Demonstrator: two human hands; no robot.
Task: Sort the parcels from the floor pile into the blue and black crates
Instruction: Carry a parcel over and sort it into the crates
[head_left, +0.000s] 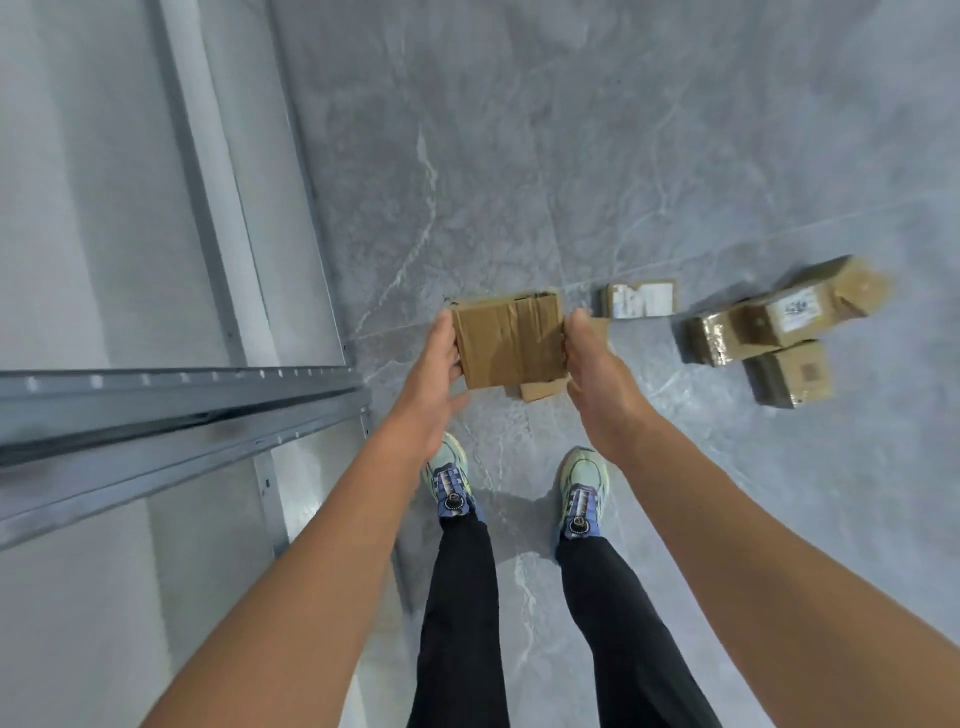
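A small taped cardboard parcel (511, 340) is held above the grey floor between both my hands. My left hand (434, 387) grips its left side and my right hand (597, 384) grips its right side. Another cardboard piece (540, 388) shows just below it, partly hidden. To the right, several parcels lie on the floor: a flat one with a white label (641, 298), a shiny taped one (709, 338), a long labelled box (810, 306) and a small box (789, 374). No blue or black crate is in view.
A grey metal shelf rack (182, 400) stands at my left, its beam reaching to about the middle of the view. My two feet in pale green shoes (449, 475) stand on the marbled grey floor (519, 156), which is open ahead.
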